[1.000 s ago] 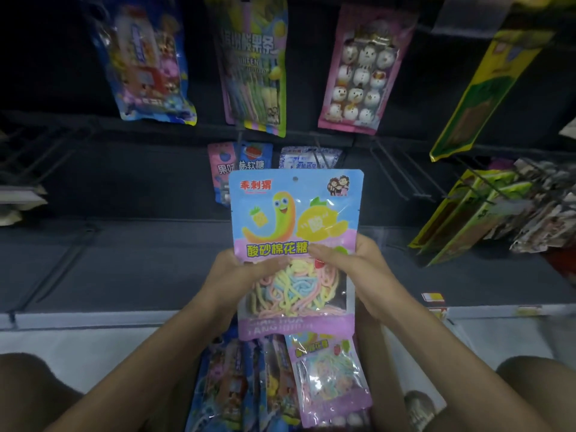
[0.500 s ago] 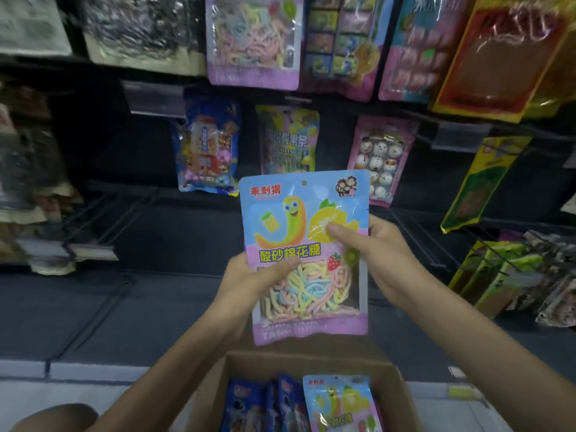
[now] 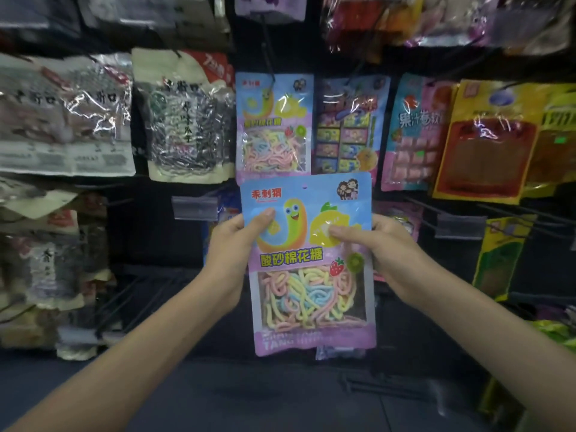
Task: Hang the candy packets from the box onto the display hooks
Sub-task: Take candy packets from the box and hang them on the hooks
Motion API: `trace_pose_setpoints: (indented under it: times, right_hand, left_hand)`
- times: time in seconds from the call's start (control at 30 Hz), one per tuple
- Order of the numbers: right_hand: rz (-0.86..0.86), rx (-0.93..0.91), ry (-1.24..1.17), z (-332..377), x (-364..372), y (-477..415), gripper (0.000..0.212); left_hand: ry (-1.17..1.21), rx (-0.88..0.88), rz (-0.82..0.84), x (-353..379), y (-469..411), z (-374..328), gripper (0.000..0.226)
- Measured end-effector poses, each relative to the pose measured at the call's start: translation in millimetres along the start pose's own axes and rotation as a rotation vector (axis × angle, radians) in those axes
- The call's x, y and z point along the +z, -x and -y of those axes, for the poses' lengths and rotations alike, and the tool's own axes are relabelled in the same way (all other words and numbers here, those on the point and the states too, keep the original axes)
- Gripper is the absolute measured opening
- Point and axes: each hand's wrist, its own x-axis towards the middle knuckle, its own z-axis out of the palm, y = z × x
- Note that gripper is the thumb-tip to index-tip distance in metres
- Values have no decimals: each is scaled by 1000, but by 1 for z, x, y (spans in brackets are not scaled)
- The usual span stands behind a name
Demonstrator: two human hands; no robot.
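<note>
Blue-and-lilac packet (image 3: 308, 260) is being held upright at centre, its hole (image 3: 304, 186) topmost, likely readying it for threading; left hand (image 3: 229, 244) is pinching its 9 o'clock edge, right hand (image 3: 394, 247) its 3 o'clock edge, thumbs in front, keeping it flat; at 12 o'clock a twin (image 3: 274, 129) is hanging on a hook (image 3: 268, 54), seemingly marking the target.
</note>
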Motion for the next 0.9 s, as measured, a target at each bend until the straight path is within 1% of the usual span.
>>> trace_pose_setpoints:
  times: [0.1,0.3,0.37,0.4,0.43,0.5,0.53,0.6,0.63,0.7,0.8,0.9]
  right_hand:
    - [-3,-59,15,21,6,-12,19]
    - [-28,-129,-3,51,23,-38,19]
    - [-65,-149,-13,63,31,-51,21]
    - [-91,-151,-21,69,34,-58,23]
    - [-110,-144,-42,74,38,-65,30]
    - [-121,-105,-96,86,44,-78,52]
    - [-126,-89,-121,92,47,-82,52]
    - [-142,-85,-143,104,51,-88,34]
    - [-141,-90,-151,110,53,-91,29]
    - [-152,-120,-149,120,58,-98,25]
    - [-178,-160,-141,133,64,-112,16]
    - [-209,-186,-144,145,69,-124,22]
  left_hand:
    - [50,-6,-15,0,-13,-16,29]
    - [94,11,-75,1,-36,-49,22]
    - [86,23,-82,0,-44,-61,20]
    - [80,28,-83,-1,-48,-67,19]
    - [71,31,-79,-2,-52,-72,18]
    - [47,33,-59,-2,-60,-85,16]
    - [29,35,-52,-2,-65,-92,16]
    - [-17,47,-51,-3,-75,-106,17]
    - [-40,56,-55,-3,-80,-113,18]
    - [-64,74,-49,-2,-91,-126,21]
    - [-32,89,-40,5,-104,-142,22]
    - [-3,110,-73,11,-119,-153,22]
